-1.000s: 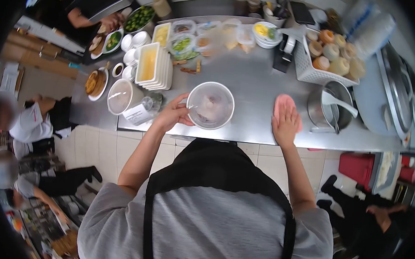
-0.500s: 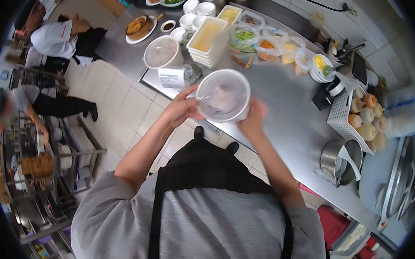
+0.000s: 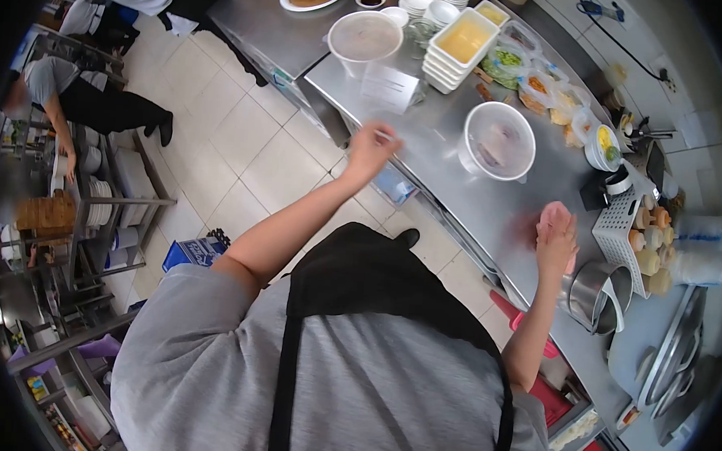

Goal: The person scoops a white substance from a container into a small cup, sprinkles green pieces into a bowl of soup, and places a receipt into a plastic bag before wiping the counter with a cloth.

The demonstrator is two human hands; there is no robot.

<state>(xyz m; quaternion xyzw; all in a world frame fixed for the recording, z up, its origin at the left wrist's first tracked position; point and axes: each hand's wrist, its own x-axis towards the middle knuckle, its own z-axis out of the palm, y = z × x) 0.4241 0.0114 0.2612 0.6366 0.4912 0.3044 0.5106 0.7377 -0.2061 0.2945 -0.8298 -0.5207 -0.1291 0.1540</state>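
On the steel counter (image 3: 441,139) stands a round white tub with a clear lid (image 3: 498,140), something pale and dark showing through; neither hand touches it. My left hand (image 3: 371,150) is over the counter's front edge, left of the tub, fingers curled together; what they hold, if anything, is too small to name. To the tub's right, my right hand (image 3: 556,241) is closed on a soft pink thing, perhaps a cloth (image 3: 555,216), low over the counter. A printed white slip (image 3: 388,88) is beside a second lidded tub (image 3: 364,40).
Stacked trays of yellow food (image 3: 465,38) and bagged ingredients (image 3: 535,86) line the back. A white basket of sauce bottles (image 3: 619,229) and a steel pot (image 3: 600,298) stand right. Two people are at left, one near a rack (image 3: 89,209).
The tub, held between both hands before, now stands on the counter. My hands have parted, the right one moving off rightward with the pink thing. The view has shifted.
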